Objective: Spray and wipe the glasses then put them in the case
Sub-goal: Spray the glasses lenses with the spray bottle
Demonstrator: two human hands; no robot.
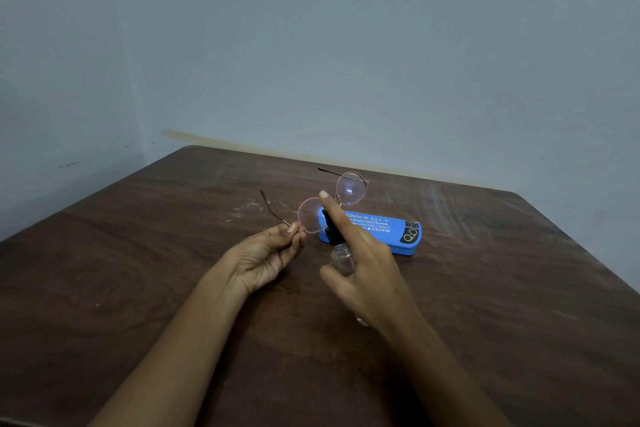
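Observation:
Round glasses (350, 188) with a thin pink metal frame hang above the table, tilted, their temples unfolded and pointing left. My left hand (266, 255) pinches the frame at the lower lens's hinge. My right hand (367, 274) holds a small clear spray bottle (341, 258) with a black nozzle aimed at the lower lens; my index finger is raised above the nozzle. A closed blue glasses case (394, 232) with white print lies on the table just behind both hands. No wiping cloth is in view.
The brown wooden table (138, 288) has faint whitish smears near the back. A pale blue-grey wall stands close behind its far edge and to the left.

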